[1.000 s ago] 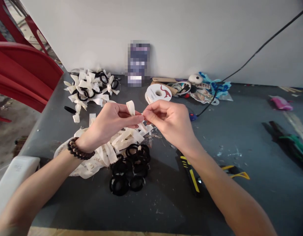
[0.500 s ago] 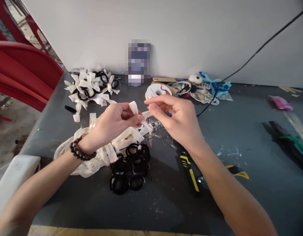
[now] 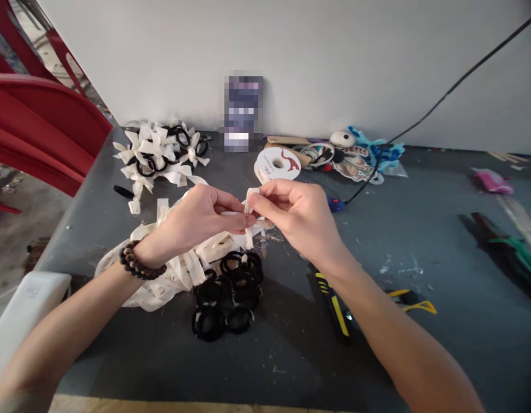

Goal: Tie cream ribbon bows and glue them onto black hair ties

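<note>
A strip of cream ribbon is pinched between my two hands above the middle of the table. My left hand, with a beaded bracelet at the wrist, has thumb and fingers closed on it. My right hand grips the ribbon's upper fold with thumb and forefinger, touching the left fingertips. Beneath the left hand lies a heap of cut cream ribbon with printed letters. Black hair ties are stacked nearer to me. Behind the hands stands a white ribbon spool.
Hair ties with ribbon bows are piled at the back left. A phone leans on the wall. Right of centre lie a yellow-and-black cutter and a blue tool on a black cord. Green-handled pliers rest far right; a white box sits left.
My right hand has moved down and left to the ribbon and closed on its fold. My left hand has shifted slightly, turning the ribbon more upright.
</note>
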The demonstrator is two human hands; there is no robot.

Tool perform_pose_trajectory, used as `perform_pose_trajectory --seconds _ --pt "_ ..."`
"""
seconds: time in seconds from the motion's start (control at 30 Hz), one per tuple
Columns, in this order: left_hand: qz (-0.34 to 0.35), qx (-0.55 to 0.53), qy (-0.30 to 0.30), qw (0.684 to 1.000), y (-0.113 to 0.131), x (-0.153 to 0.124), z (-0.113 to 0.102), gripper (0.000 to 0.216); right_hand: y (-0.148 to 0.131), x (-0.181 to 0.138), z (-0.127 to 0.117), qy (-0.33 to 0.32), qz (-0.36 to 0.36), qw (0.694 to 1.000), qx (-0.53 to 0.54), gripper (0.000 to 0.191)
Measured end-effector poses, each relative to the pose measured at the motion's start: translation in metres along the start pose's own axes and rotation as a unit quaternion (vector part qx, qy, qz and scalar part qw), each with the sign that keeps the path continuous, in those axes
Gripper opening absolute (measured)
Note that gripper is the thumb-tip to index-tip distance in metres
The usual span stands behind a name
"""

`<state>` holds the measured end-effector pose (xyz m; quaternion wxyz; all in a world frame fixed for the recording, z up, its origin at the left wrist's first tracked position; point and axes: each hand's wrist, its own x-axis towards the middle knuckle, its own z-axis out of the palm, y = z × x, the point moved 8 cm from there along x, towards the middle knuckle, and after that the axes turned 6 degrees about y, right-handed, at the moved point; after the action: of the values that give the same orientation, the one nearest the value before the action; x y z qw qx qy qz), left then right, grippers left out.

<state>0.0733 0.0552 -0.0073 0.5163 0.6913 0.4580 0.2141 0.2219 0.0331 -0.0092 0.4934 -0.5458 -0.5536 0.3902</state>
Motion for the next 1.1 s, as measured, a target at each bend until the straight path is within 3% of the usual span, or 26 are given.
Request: perform_pose_trajectory --seconds 0.3,0.53,0.67,0.93,1.1 --pt "-0.016 -0.015 -0.061 0.998 0.001 0.0 0.002 0.022 0.027 0.001 0.016 -0.04 0.123 0.983 0.129 0.037" --pt "-0.021 -0.133 0.028 0.99 -0.003 0.002 -0.005 0.025 0.016 0.009 -0.006 -0.008 0.046 0.998 0.053 0.045" --pt "-0.02 -0.176 0.048 0.983 -0.004 0.004 -0.009 0.031 0.011 0.006 -0.003 -0.024 0.032 0.999 -0.008 0.035" --pt "0.002 -0.099 0.076 0.992 -0.001 0.001 -0.013 0.031 -0.014 0.0 -0.004 0.031 -0.091 0.988 -0.123 0.014" --pt "0.03 -0.043 0.112 0.992 0.008 -0.004 -0.013 0.037 -0.005 0.009 -0.007 0.012 -0.076 0.992 -0.104 0.011"
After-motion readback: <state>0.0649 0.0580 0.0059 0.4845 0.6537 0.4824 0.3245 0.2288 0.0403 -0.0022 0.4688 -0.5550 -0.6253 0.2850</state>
